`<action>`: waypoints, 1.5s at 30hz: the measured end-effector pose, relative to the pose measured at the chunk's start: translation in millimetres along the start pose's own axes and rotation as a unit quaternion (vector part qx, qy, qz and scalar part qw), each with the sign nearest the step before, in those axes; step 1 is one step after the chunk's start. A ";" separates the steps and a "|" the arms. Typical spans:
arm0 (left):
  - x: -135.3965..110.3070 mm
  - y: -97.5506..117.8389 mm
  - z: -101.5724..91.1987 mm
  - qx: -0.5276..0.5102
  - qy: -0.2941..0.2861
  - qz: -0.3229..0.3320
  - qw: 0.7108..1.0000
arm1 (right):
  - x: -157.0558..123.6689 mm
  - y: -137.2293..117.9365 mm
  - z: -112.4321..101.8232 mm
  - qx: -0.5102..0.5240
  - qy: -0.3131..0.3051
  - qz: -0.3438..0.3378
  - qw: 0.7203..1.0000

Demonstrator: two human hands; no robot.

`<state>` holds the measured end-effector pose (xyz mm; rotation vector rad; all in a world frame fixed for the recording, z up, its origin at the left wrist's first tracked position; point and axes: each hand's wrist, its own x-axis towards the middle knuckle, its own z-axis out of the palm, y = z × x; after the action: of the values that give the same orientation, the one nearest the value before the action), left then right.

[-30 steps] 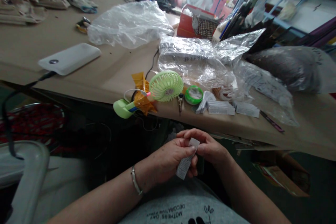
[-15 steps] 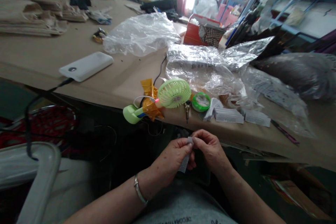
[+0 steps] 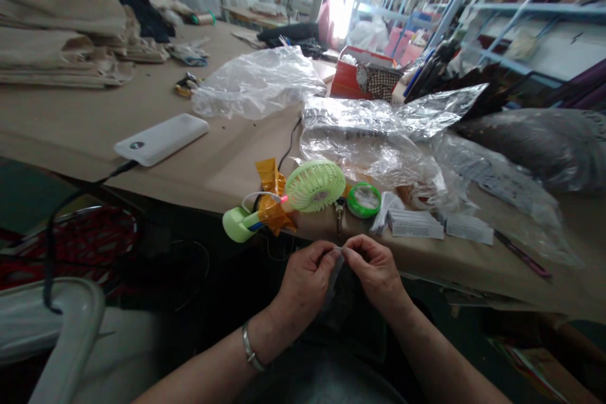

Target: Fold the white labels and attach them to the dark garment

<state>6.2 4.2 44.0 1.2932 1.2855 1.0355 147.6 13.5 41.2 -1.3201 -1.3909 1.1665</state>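
Over at the back, the red box [image 3: 345, 83] has checked cloth [image 3: 379, 81] in it; nearer, the green tub [image 3: 363, 214] holds something pale; the clear bag [image 3: 544, 145] at right bulges, dark inside. A second ago the paper strip [image 3: 334, 274] slanted across the left hand [image 3: 303, 281]; now it hangs, blurred, its top end pinched by that hand and the right hand [image 3: 377, 271].

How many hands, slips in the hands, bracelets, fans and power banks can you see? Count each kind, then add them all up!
Hands: 2 (left hand, right hand)
Slip in the hands: 1, a bit blurry
Bracelet: 1
Fan: 1
Power bank: 1
Total: 6
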 end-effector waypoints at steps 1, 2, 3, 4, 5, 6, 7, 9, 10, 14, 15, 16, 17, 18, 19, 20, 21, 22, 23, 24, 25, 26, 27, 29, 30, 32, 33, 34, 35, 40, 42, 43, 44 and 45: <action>1.5 0.5 -0.4 0.010 0.002 0.012 1.000 | 0.7 -0.4 0.6 -0.009 0.003 -0.011 1.000; 2.7 0.8 -0.6 0.019 0.004 0.022 1.000 | 1.3 -0.7 1.0 -0.019 0.006 -0.022 1.000; 3.8 1.1 -0.7 0.027 0.004 0.031 0.999 | 1.6 -1.0 1.2 -0.031 0.010 -0.034 0.999; 4.7 1.3 -0.7 0.032 0.006 0.039 0.999 | 1.9 -1.3 1.4 -0.043 0.014 -0.046 0.998; 5.3 1.5 -0.5 0.036 0.009 0.044 0.998 | 2.0 -1.5 1.6 -0.056 0.019 -0.059 0.997; 5.7 1.6 -0.4 0.039 0.011 0.048 0.998 | 2.2 -1.6 1.7 -0.068 0.023 -0.072 0.995; 6.0 1.6 -0.1 0.041 0.014 0.052 0.998 | 2.3 -1.6 1.9 -0.079 0.028 -0.084 0.993; 6.4 1.6 0.3 0.046 0.020 0.057 0.997 | 2.6 -1.2 2.5 -0.095 0.033 -0.102 0.990; 6.6 1.5 0.4 0.049 0.022 0.058 0.997 | 2.9 -0.8 2.9 -0.099 0.034 -0.107 0.989; 8.7 -0.1 0.3 0.064 0.027 0.065 0.995 | 4.2 1.3 4.1 -0.106 0.036 -0.114 0.987; 9.5 -0.6 0.1 0.066 0.027 0.069 0.995 | 4.5 1.9 4.2 -0.108 0.036 -0.114 0.987; 10.2 -1.1 -0.1 0.068 0.028 0.071 0.995 | 4.7 2.4 4.2 -0.111 0.036 -0.115 0.987; 10.9 -1.6 -0.2 0.070 0.028 0.073 0.994 | 4.9 2.8 4.0 -0.113 0.035 -0.116 0.986; 11.5 -1.9 -0.3 0.073 0.029 0.074 0.994 | 5.0 3.1 3.8 -0.115 0.035 -0.117 0.986; 11.9 -2.1 -0.3 0.075 0.031 0.074 0.994 | 5.1 3.4 3.6 -0.116 0.035 -0.118 0.986; 12.1 -2.2 -0.2 0.075 0.032 0.073 0.994 | 5.2 3.4 3.4 -0.117 0.034 -0.120 0.985; 12.2 -2.2 0.0 0.073 0.034 0.072 0.994 | 5.3 3.4 3.2 -0.116 0.034 -0.121 0.985; 12.2 -2.1 0.2 0.071 0.035 0.070 0.994 | 5.4 3.3 3.1 -0.116 0.033 -0.121 0.985; 12.2 -1.9 0.5 0.069 0.035 0.067 0.995 | 5.6 3.2 3.1 -0.115 0.032 -0.120 0.986; 12.3 -1.6 0.6 0.065 0.036 0.063 0.995 | 5.8 2.9 3.1 -0.115 0.032 -0.118 0.986; 12.5 -1.3 0.8 0.062 0.035 0.058 0.996 | 6.2 2.7 3.2 -0.113 0.033 -0.116 0.986; 12.8 -0.9 0.9 0.059 0.036 0.054 0.996 | 6.6 2.6 3.4 -0.112 0.034 -0.114 0.987; 13.2 -0.4 1.0 0.056 0.036 0.050 0.996 | 7.1 2.6 3.5 -0.110 0.035 -0.112 0.987; 13.9 1.1 0.9 0.052 0.038 0.046 0.997 | 8.0 2.9 3.6 -0.103 0.038 -0.108 0.988; 13.9 2.1 0.9 0.052 0.038 0.044 0.997 | 8.2 3.2 3.7 -0.100 0.039 -0.106 0.989; 12.6 4.5 0.4 0.050 0.035 0.043 0.997 | 7.2 4.1 3.6 -0.095 0.039 -0.105 0.989; 11.1 5.8 0.1 0.047 0.032 0.042 0.997 | 5.8 4.6 3.4 -0.094 0.037 -0.105 0.989; 9.2 6.8 -0.3 0.044 0.027 0.041 0.998 | 3.6 5.0 2.9 -0.093 0.031 -0.104 0.990; 7.0 7.3 -0.8 0.039 0.022 0.039 0.998 | 0.6 5.2 1.9 -0.092 0.025 -0.102 0.990; -1.7 -3.9 -1.6 0.040 -0.008 0.009 0.999 | -17.9 4.0 -17.9 -0.147 0.018 -0.132 0.980; -1.7 -14.7 0.0 0.044 -0.014 -0.010 0.999 | -20.3 3.0 -33.8 -0.212 0.041 -0.185 0.959; -1.1 -20.2 1.3 0.049 -0.016 -0.017 0.999 | -19.3 2.7 -42.4 -0.250 0.065 -0.216 0.942; -0.6 -25.2 3.0 0.055 -0.018 -0.026 0.998 | -17.2 2.9 -50.8 -0.290 0.095 -0.246 0.920; -0.3 -29.3 4.8 0.060 -0.023 -0.036 0.997 | -14.0 3.7 -58.3 -0.330 0.124 -0.268 0.896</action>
<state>6.8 1.7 14.4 1.3437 1.3666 0.8850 206.3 3.2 48.5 -1.3270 -1.8741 0.1341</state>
